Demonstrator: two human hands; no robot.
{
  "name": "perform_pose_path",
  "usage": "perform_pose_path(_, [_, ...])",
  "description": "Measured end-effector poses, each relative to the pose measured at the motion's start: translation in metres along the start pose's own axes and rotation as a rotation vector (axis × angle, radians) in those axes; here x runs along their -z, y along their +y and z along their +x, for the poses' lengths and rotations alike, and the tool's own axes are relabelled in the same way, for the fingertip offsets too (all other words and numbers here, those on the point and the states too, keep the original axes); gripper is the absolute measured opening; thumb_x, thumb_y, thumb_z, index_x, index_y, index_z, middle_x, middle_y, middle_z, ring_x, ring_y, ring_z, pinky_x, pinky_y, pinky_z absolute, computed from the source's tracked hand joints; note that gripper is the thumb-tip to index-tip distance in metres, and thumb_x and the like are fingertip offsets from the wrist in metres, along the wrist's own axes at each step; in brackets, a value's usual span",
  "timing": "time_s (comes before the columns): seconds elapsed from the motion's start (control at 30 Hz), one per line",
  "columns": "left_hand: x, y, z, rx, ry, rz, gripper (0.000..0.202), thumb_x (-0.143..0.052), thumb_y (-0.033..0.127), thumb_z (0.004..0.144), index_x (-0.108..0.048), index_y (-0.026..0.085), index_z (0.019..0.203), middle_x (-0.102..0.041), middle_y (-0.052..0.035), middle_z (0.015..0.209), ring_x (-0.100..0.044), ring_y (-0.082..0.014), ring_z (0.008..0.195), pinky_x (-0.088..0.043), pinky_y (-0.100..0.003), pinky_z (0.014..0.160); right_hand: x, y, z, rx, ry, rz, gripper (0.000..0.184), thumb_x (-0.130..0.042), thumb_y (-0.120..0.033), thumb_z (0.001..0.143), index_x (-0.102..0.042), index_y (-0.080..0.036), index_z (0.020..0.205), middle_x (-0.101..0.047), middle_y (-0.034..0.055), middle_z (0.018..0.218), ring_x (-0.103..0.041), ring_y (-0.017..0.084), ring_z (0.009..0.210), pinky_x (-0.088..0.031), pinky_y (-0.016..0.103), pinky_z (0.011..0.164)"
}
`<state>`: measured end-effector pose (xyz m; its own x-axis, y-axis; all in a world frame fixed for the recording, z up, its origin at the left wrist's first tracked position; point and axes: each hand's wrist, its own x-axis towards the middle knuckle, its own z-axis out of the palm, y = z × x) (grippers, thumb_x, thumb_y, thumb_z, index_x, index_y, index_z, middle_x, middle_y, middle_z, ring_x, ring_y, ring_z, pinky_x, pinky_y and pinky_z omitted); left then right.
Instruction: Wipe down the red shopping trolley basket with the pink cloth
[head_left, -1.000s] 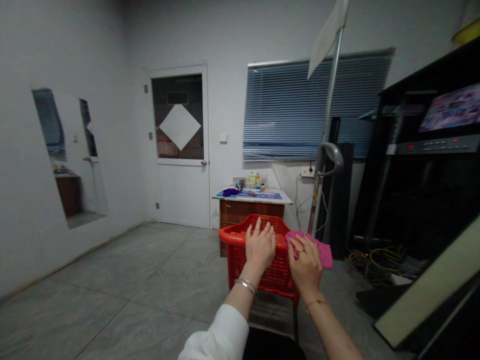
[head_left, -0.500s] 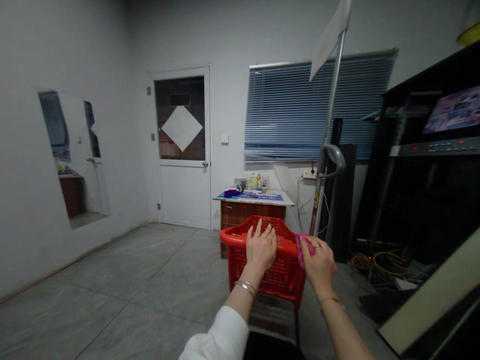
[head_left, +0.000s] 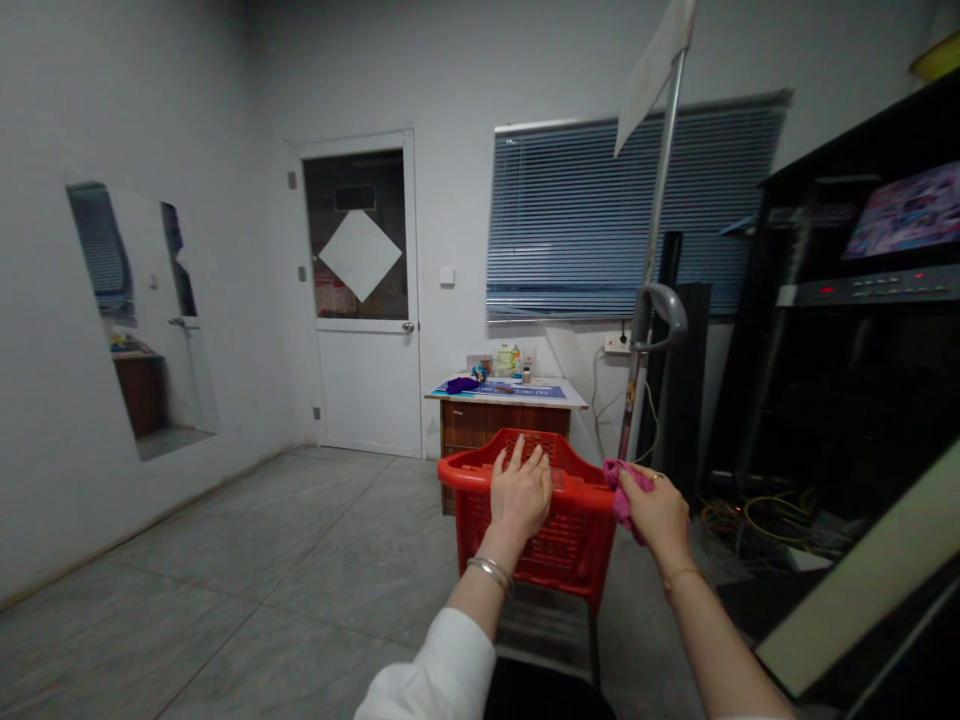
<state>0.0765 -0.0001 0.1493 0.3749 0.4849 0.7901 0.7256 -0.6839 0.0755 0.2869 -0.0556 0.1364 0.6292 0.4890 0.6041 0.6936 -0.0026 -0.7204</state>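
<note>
A red plastic basket (head_left: 469, 478) with slotted walls stands in front of me on dark legs. My left hand (head_left: 520, 492) lies over its near rim with the fingers spread, pointing into the basket. Its palm side is hidden. At the rim's right corner, my right hand (head_left: 661, 515) is closed around a crumpled pink cloth (head_left: 621, 482). Part of the cloth sticks out between fingers and rim; whether it touches the rim just now is hard to tell.
Beyond the basket is a wooden desk (head_left: 480, 430) with a purple cloth (head_left: 462, 385) and small bottles on top. A metal pole (head_left: 660, 190) with a grey handle rises at right. Cables (head_left: 776, 518) lie beside a black rack. A white door (head_left: 367, 385) is at the back.
My right hand has moved right with the pink cloth, out past the rim's corner. The left hand stays on the rim. The view has shifted slightly.
</note>
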Motion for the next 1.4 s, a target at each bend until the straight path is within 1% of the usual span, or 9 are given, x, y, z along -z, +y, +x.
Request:
perform_pose_path(0.13, [0.002, 0.002, 0.000, 0.019, 0.003, -0.004, 0.035, -0.040, 0.029, 0.097, -0.064, 0.028, 0.123, -0.060, 0.0009, 0.134, -0.034, -0.0231, 0.141, -0.030, -0.050, 0.112, -0.019, -0.021, -0.048, 0.338, 0.238, -0.054, 0.037, -0.047, -0.041, 0.088, -0.071, -0.018, 0.102, -0.066, 0.0118, 0.113, -0.057, 0.024, 0.108, -0.042, 0.040, 0.098])
perform_pose_path(0.27, [0.004, -0.001, 0.000, 0.005, -0.010, 0.006, 0.035, -0.040, 0.028, 0.097, -0.064, 0.029, 0.123, -0.060, 0.0012, 0.133, -0.034, -0.0232, 0.141, -0.031, -0.050, 0.111, -0.023, -0.028, -0.066, 0.491, 0.237, -0.128, 0.033, -0.049, -0.038, 0.088, -0.071, -0.020, 0.104, -0.065, 0.0098, 0.116, -0.053, 0.024, 0.114, -0.036, 0.042, 0.105])
perform_pose_path(0.37, [0.003, -0.005, 0.000, -0.027, -0.018, 0.007, 0.036, -0.040, 0.028, 0.097, -0.063, 0.028, 0.124, -0.059, 0.0015, 0.135, -0.033, -0.0228, 0.142, -0.032, -0.048, 0.111, -0.010, -0.019, -0.042, 0.439, 0.108, -0.097, 0.037, -0.049, -0.046, 0.086, -0.072, -0.023, 0.104, -0.067, 0.0068, 0.110, -0.058, 0.022, 0.102, -0.042, 0.037, 0.097])
perform_pose_path(0.57, [0.003, -0.005, 0.000, -0.025, -0.014, -0.005, 0.036, -0.039, 0.028, 0.098, -0.063, 0.028, 0.124, -0.059, 0.0017, 0.135, -0.034, -0.0234, 0.141, -0.033, -0.048, 0.110, 0.009, -0.007, 0.004, 0.015, -0.088, -0.051, 0.047, -0.052, -0.059, 0.077, -0.074, -0.022, 0.097, -0.071, 0.0084, 0.091, -0.062, 0.020, 0.075, -0.045, 0.031, 0.066])
perform_pose_path(0.77, [0.003, -0.001, -0.001, 0.003, 0.006, -0.004, 0.035, -0.040, 0.028, 0.097, -0.065, 0.029, 0.122, -0.060, 0.0012, 0.133, -0.035, -0.0231, 0.141, -0.033, -0.048, 0.110, -0.018, -0.029, -0.050, 0.358, 0.248, -0.015, 0.036, -0.046, -0.041, 0.088, -0.071, -0.018, 0.100, -0.068, 0.0108, 0.107, -0.059, 0.023, 0.104, -0.043, 0.042, 0.098])
perform_pose_path(0.93, [0.002, -0.003, -0.001, -0.007, 0.002, 0.002, 0.035, -0.040, 0.027, 0.097, -0.064, 0.028, 0.123, -0.060, 0.0017, 0.133, -0.035, -0.0227, 0.141, -0.033, -0.047, 0.110, -0.030, -0.039, -0.072, 0.582, 0.228, -0.040, 0.028, -0.049, -0.032, 0.090, -0.070, -0.022, 0.104, -0.067, 0.0075, 0.112, -0.057, 0.021, 0.112, -0.038, 0.044, 0.106])
perform_pose_path(1.07, [0.002, -0.006, 0.000, -0.033, -0.017, -0.001, 0.035, -0.040, 0.028, 0.097, -0.064, 0.028, 0.123, -0.059, 0.0021, 0.134, -0.034, -0.0224, 0.141, -0.034, -0.046, 0.110, -0.011, -0.028, -0.038, 0.499, 0.037, -0.076, 0.033, -0.050, -0.043, 0.088, -0.071, -0.023, 0.101, -0.069, 0.0066, 0.105, -0.061, 0.020, 0.098, -0.044, 0.036, 0.094])
perform_pose_path(1.23, [0.003, -0.003, -0.001, -0.027, -0.013, -0.008, 0.036, -0.039, 0.027, 0.097, -0.064, 0.029, 0.123, -0.059, 0.0032, 0.134, -0.035, -0.0230, 0.140, -0.034, -0.046, 0.109, 0.008, -0.017, 0.003, 0.080, -0.134, -0.132, 0.046, -0.048, -0.058, 0.082, -0.074, -0.022, 0.093, -0.071, 0.0077, 0.089, -0.062, 0.020, 0.077, -0.045, 0.031, 0.069])
perform_pose_path(1.4, [0.004, 0.001, -0.001, 0.007, -0.001, 0.000, 0.035, -0.041, 0.027, 0.097, -0.066, 0.030, 0.121, -0.061, 0.0017, 0.133, -0.036, -0.0235, 0.140, -0.035, -0.048, 0.108, -0.012, -0.028, -0.037, 0.224, 0.170, -0.115, 0.042, -0.043, -0.047, 0.089, -0.071, -0.018, 0.099, -0.069, 0.0117, 0.104, -0.061, 0.024, 0.096, -0.046, 0.038, 0.088])
